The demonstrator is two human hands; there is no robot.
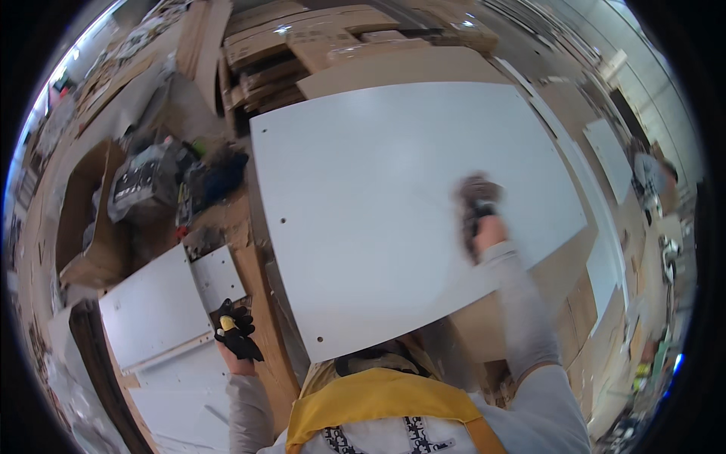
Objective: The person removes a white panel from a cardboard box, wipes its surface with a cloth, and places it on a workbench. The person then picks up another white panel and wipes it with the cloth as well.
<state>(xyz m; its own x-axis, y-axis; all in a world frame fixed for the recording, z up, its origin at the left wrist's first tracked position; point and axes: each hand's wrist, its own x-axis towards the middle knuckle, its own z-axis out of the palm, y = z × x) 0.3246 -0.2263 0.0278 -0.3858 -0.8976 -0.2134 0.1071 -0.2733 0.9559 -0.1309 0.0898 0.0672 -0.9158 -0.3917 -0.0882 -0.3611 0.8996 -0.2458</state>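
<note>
A large white panel (393, 197) with small holes along its left edge lies in front of me. Over its right half is my right hand (480, 216), in a dark glove and smeared by motion. Whether it holds anything cannot be made out. My left hand (237, 333), in a black glove, is off the panel's left side, beside smaller white boards. Its fingers look curled round a small yellow and white thing (227, 324), too small to name. Nearest that hand are a small white board with holes (219, 276) and a wider white board (155, 306).
An open cardboard box (91, 219) stands at the left, next to plastic-wrapped bags (144, 181). Stacked flat cartons (302, 45) lie beyond the panel. Long white strips (605, 250) run along the right. Another person (654, 178) is at the far right.
</note>
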